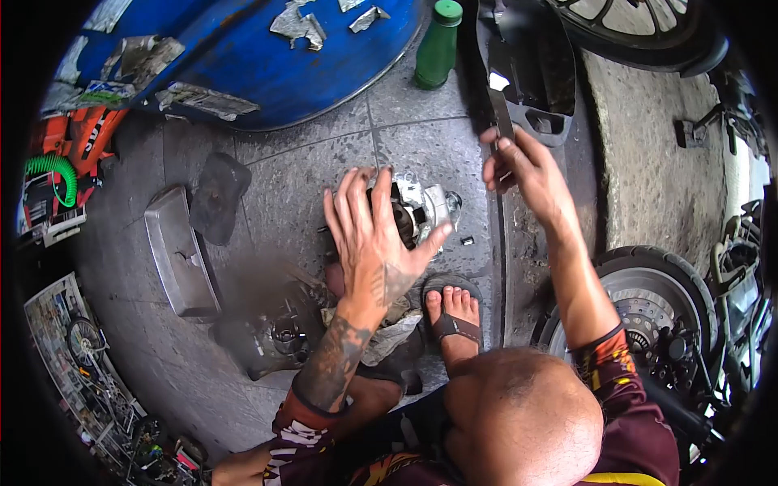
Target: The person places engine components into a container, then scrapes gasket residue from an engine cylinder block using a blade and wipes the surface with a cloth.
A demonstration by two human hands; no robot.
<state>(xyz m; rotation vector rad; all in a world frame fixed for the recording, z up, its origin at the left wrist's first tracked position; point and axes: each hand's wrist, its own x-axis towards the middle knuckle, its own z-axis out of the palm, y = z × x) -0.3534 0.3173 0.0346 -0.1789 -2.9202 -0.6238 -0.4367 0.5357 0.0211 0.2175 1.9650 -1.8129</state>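
My left hand (369,235) is spread over a silver metal engine part (433,202) on the tiled floor, fingers stretched and apart. It partly hides the part's dark round centre; whether the fingertips touch it I cannot tell. Out to the right, my right hand (523,166) is closed on the lower end of a long, flat dark metal strip (501,101), which points away over a black tray. Its exact kind is unclear. A small dark cylinder (467,240) lies on the floor right of the engine part.
A green bottle (438,44) stands beside a blue drum (235,49). The black tray (559,65) sits at upper right, near a wheel (648,24). Left are a metal pan (180,251) and a dark pad (220,198). Greasy parts (279,332) lie near my sandalled foot (455,312).
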